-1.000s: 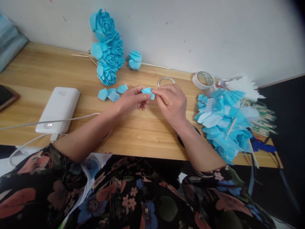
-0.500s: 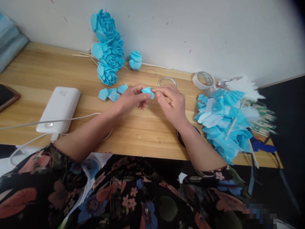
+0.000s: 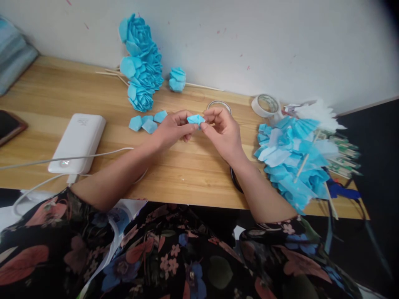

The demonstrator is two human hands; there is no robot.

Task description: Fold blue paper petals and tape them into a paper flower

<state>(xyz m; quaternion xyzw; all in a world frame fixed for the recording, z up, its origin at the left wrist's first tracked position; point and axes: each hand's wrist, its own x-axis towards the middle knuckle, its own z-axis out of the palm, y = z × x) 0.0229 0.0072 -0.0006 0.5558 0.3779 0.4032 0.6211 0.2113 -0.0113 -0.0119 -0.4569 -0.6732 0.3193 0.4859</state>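
Note:
A small piece of folded blue paper point(image 3: 195, 119) is held up between my two hands over the middle of the wooden table. My left hand point(image 3: 177, 125) pinches its left side with thumb and fingers. On its right end, my right hand point(image 3: 220, 128) closes its thumb and fingertips. Several loose blue paper pieces point(image 3: 149, 126) lie on the table just left of my left hand. Behind my right hand a thin tape roll point(image 3: 219, 102) is partly hidden.
Blue paper flowers point(image 3: 140, 68) on sticks lean at the wall, with one small flower point(image 3: 177, 79) beside them. A white power bank point(image 3: 77, 143) with cables lies left. Right are a wide tape roll point(image 3: 265, 105) and a heap of blue crepe paper point(image 3: 293, 155). A phone point(image 3: 11, 126) lies far left.
My right hand has shifted its grip, with thumb and fingertips now on the paper's right end. The folded paper has turned and shows a wider, flatter shape. My left hand stays almost in place.

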